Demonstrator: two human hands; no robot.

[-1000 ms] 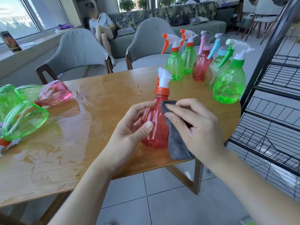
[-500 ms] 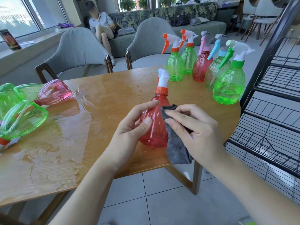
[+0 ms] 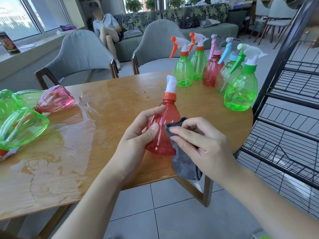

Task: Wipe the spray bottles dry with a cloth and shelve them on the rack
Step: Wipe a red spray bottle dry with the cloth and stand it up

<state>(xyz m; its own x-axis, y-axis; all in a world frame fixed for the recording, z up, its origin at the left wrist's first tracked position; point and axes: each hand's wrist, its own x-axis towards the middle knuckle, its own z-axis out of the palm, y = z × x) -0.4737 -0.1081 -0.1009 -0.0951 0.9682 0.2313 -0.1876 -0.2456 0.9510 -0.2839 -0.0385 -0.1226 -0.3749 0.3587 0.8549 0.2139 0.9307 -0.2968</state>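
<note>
The right hand [image 3: 205, 145], clutching the grey cloth [image 3: 185, 163], has slid lower on the red ribbed plastic spray bottle [image 3: 162, 135] gripped by the left hand [image 3: 138, 144]; beside it, the wooden table [image 3: 69, 152] is wet.

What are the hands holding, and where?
Left hand grips the red spray bottle round its body; right hand pinches the grey cloth against it.

A wooden table [image 3: 107, 94] carries a broad puddle of water [image 3: 57, 145] over its left half. Two grey upholstered chairs [image 3: 81, 54] stand at its far edge. Beyond them a person [image 3: 107, 30] sits on a leaf-patterned sofa [image 3: 195, 13]. Potted plants [image 3: 133, 4] line the window behind it, and grey floor tiles [image 3: 172, 218] show below.
</note>
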